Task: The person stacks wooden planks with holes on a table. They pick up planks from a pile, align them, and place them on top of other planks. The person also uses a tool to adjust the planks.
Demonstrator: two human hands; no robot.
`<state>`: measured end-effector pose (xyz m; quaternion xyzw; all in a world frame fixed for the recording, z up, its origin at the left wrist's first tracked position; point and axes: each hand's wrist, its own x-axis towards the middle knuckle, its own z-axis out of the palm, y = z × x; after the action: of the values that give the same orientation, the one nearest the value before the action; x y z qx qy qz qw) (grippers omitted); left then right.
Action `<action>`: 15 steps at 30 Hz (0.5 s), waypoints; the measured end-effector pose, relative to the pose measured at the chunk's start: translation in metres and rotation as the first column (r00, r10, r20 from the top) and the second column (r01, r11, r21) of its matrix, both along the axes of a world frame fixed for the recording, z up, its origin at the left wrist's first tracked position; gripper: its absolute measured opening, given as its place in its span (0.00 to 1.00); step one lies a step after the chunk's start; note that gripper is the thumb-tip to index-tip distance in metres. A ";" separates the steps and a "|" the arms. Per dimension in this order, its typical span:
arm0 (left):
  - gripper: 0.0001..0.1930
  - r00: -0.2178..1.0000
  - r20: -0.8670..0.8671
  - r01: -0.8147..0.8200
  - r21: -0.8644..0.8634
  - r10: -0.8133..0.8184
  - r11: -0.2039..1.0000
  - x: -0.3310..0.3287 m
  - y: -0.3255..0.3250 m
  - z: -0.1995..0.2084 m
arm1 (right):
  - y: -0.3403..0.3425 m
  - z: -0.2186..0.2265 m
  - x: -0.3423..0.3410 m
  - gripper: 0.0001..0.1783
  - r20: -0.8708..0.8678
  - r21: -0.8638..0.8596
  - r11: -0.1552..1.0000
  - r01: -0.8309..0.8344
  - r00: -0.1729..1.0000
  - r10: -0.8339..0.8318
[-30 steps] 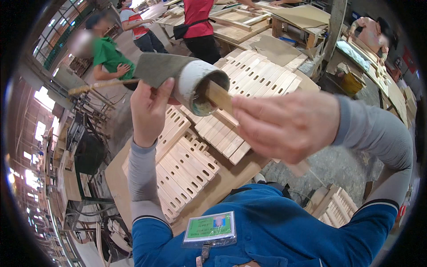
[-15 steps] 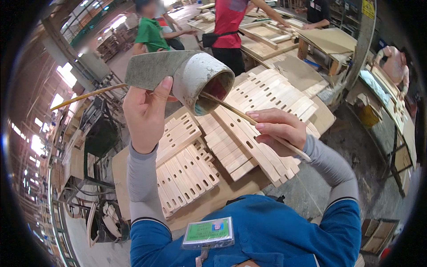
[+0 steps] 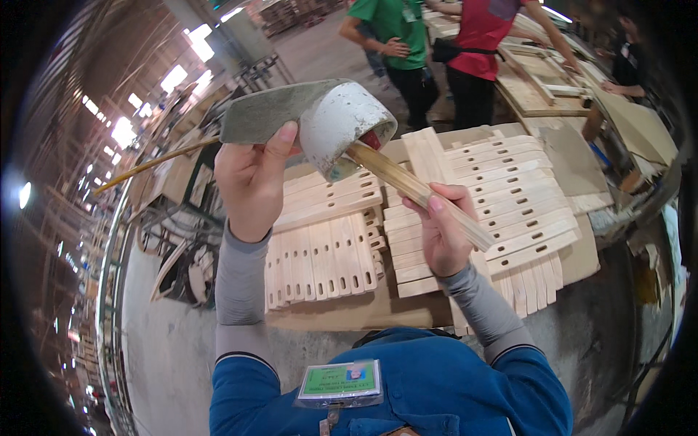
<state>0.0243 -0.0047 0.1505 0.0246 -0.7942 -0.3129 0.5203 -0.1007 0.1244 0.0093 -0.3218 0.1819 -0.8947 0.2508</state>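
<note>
My left hand (image 3: 254, 178) pinches a rough grey sheet (image 3: 265, 115), sandpaper-like, between thumb and fingers. The sheet runs into a scuffed white hollow cylinder (image 3: 336, 120) whose open end faces right and down. Out of that opening comes a flat wooden strip (image 3: 403, 180), and my right hand (image 3: 448, 225) is closed round it near its lower end. Behind my left hand a thin brownish stick (image 3: 156, 161) sticks out to the left; whether it is the same strip is hidden.
Below my hands, slotted pale wooden slats (image 3: 320, 254) lie in rows on a cardboard-covered table (image 3: 342, 317). More slats (image 3: 512, 174) lie to the right. People in green (image 3: 396, 33) and red (image 3: 483, 43) stand beyond, near wooden frames (image 3: 538, 76).
My view has turned left, so the slats and people appear farther right. My right hand has moved closer to the cylinder, and the strip now shows its broad face.
</note>
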 end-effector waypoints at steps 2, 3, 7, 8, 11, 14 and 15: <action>0.09 0.998 -0.030 -0.053 -0.011 0.052 0.999 0.003 -0.004 -0.007 | -0.016 -0.003 0.017 0.11 0.256 -0.064 0.981 -0.183 0.947 0.194; 0.09 0.997 -0.058 -0.054 0.003 0.054 0.999 0.004 -0.007 -0.011 | -0.020 -0.004 0.025 0.11 0.391 -0.110 0.950 -0.294 0.866 0.313; 0.09 0.963 -0.189 -0.186 0.047 0.192 0.981 0.011 -0.023 -0.035 | -0.038 -0.008 0.049 0.10 0.620 -0.279 0.810 -0.516 0.547 0.563; 0.09 0.935 -0.217 -0.279 0.043 0.282 0.959 0.013 -0.027 -0.043 | -0.041 -0.009 0.053 0.10 0.657 -0.320 0.772 -0.549 0.459 0.598; 0.10 0.861 -0.358 -0.361 0.067 0.360 0.930 0.019 -0.043 -0.066 | -0.052 -0.013 0.064 0.11 0.698 -0.490 0.605 -0.628 0.132 0.704; 0.12 0.811 -0.388 -0.406 0.165 0.438 0.899 0.037 -0.057 -0.085 | -0.061 -0.019 0.076 0.10 0.668 -0.614 0.449 -0.649 -0.124 0.734; 0.11 0.787 -0.419 -0.368 0.267 0.452 0.890 0.044 -0.061 -0.089 | -0.065 -0.022 0.082 0.10 0.622 -0.679 0.374 -0.632 -0.225 0.750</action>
<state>0.0679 -0.0660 0.0611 0.1648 -0.5894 -0.2553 0.7485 -0.0190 0.0596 -0.0124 0.1775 -0.2521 -0.6020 0.7366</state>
